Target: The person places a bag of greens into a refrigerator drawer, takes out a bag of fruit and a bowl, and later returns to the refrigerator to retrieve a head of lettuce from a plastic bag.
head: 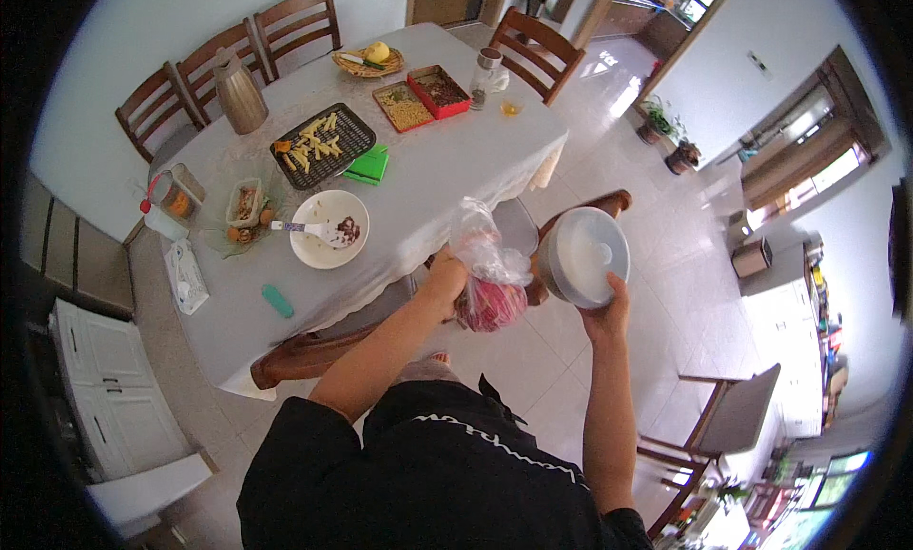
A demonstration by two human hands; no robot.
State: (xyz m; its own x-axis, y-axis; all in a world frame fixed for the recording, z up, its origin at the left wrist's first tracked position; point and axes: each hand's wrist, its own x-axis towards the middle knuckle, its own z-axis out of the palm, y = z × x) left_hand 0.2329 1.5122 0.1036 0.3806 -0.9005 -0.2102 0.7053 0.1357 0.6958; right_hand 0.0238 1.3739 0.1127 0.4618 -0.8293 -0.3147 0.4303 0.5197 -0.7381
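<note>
My left hand (pixel 446 275) grips a clear plastic bag (pixel 492 254) with something pink-red bundled at its lower end; the contents cannot be made out. On my right palm and fingers rests a round translucent plastic tub (pixel 581 257), white inside, with my thumb over its rim. Both are held in the air beyond the table's near edge. Nearest to them on the table is a white bowl (pixel 314 254), where a white spoon (pixel 314 229) lies beside dark red paste.
On the tablecloth (pixel 442 150) stand a black tray (pixel 324 147) of pale strips, red boxes (pixel 439 90) of grains, a vacuum jug (pixel 239 93), a glass jar (pixel 485 75) and a wicker basket (pixel 367 62). Wooden chairs (pixel 324 350) (pixel 538 47) surround the table.
</note>
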